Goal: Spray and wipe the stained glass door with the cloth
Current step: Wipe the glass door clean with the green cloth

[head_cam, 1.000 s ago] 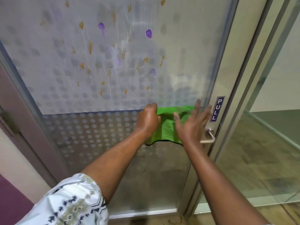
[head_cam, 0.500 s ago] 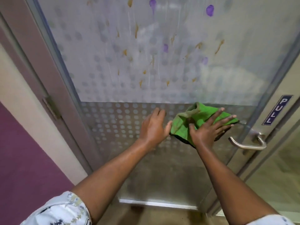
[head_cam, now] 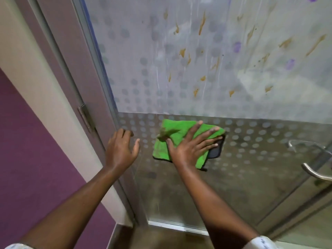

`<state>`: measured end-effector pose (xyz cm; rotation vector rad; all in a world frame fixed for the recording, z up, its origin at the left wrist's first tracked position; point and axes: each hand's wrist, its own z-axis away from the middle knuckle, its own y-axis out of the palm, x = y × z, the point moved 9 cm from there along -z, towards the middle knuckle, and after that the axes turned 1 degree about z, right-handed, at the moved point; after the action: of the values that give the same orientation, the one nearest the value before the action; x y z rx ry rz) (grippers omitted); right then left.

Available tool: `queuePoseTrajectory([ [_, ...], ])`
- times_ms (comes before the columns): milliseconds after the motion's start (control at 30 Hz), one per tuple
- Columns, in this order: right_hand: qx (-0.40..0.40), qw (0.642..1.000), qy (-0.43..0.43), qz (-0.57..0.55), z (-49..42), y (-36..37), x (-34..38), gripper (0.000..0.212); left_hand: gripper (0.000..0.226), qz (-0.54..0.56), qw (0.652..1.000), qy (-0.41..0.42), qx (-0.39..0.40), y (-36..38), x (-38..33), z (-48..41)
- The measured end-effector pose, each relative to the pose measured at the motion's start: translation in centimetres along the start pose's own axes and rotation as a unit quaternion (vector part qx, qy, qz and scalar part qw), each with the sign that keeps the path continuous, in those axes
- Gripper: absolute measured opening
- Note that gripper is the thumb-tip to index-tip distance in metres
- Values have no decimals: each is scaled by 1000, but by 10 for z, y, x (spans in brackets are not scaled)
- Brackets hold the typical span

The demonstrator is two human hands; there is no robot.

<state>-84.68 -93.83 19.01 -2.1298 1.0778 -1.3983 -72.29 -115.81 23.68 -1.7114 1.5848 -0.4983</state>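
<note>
The glass door (head_cam: 188, 74) fills the view, frosted with grey dots, streaked with orange-brown drips and a few purple blots, wet run marks down the pane. A green cloth (head_cam: 177, 133) with a dark edge lies flat against the dotted lower band of the glass. My right hand (head_cam: 190, 146) presses on it with fingers spread. My left hand (head_cam: 120, 150) is off the cloth, to its left near the door's hinge edge, fingers apart and holding nothing. No spray bottle is in view.
The metal door frame (head_cam: 97, 97) with a hinge (head_cam: 85, 117) runs down the left, beside a cream and purple wall (head_cam: 27, 141). A curved metal handle (head_cam: 316, 174) sticks out at the right. The floor (head_cam: 161, 238) shows below the door.
The cloth and my right hand have slid left along the lower band, away from the handle. My left hand has let go of the cloth and moved left.
</note>
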Motion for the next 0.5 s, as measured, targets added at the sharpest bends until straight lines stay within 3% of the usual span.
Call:
queuePoseTrajectory([
  [267, 80, 968, -223, 77, 37, 73, 91, 140, 31, -8, 999, -16, 30, -6, 22, 2],
  [400, 39, 923, -354, 146, 30, 56, 104, 129, 33, -7, 999, -22, 30, -12, 31, 1],
  [500, -25, 877, -452, 163, 15, 20, 131, 109, 30, -3, 1000, -19, 19, -21, 27, -8],
])
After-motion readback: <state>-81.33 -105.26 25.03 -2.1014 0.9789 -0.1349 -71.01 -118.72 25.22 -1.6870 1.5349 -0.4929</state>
